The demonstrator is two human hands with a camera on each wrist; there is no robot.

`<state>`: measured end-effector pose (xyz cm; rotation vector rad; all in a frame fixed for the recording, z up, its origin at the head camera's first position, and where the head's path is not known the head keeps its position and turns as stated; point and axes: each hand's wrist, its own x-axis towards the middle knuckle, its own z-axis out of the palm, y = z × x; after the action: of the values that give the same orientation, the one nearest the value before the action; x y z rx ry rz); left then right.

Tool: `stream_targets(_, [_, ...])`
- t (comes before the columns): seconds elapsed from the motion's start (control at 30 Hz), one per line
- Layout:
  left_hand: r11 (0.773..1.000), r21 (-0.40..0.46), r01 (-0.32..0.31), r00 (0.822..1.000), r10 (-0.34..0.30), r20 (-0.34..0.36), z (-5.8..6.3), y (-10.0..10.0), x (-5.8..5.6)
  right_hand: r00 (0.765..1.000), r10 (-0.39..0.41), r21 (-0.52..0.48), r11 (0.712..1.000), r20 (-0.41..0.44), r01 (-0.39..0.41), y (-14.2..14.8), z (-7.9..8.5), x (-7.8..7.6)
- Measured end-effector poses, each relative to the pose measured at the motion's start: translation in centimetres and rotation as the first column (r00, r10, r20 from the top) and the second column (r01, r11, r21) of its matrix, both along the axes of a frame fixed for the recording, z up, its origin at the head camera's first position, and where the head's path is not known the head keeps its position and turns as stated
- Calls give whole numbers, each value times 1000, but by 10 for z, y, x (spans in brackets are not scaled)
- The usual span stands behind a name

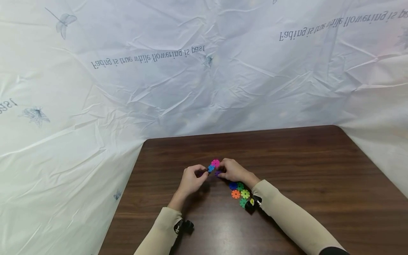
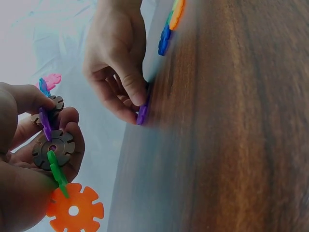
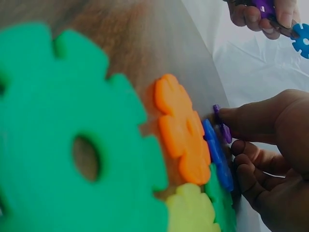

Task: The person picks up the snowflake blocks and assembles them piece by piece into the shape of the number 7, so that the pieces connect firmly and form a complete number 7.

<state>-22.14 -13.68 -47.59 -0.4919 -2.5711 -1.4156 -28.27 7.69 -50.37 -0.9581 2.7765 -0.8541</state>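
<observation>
My left hand (image 1: 192,180) pinches a chain of notched plastic discs, held above the table. In the left wrist view, the chain has an orange disc (image 2: 77,212), a green disc (image 2: 57,171), a dark grey-brown disc (image 2: 60,150) and a purple disc (image 2: 45,124). Another dark disc (image 2: 59,104) sits by the thumb, and beyond it come a blue disc (image 1: 211,168) and a pink disc (image 1: 215,163). My right hand (image 1: 236,172) reaches down at the tabletop, its thumb and a finger pinching a separate purple disc (image 2: 142,114).
Loose discs lie on the brown wooden table (image 1: 287,166) below the right wrist: dark blue (image 1: 233,186), green (image 1: 240,186), orange (image 1: 236,194), yellow (image 1: 245,193) and another green (image 1: 243,203). A wrinkled white printed sheet (image 1: 191,88) hangs behind the table.
</observation>
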Motion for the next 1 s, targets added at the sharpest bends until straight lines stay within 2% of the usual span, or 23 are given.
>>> stream_targets(0.33, [1000,-3,25,1000,-25,8,-1,0,0,998,-21,-52,999,-64,17,4,4,2])
stream_targets(0.57, [1000,-4,22,999,-22,24,-2,1,0,997,-81,-156,984,15,82,17,12,4])
stream_targets(0.77, [1000,-9,14,999,-14,42,-1,3,0,994,-111,-261,959,10,110,30,23,5])
stream_targets(1.0, [1000,-25,6,1000,-6,27,-2,5,0,989,-137,-325,935,48,145,41,35,8])
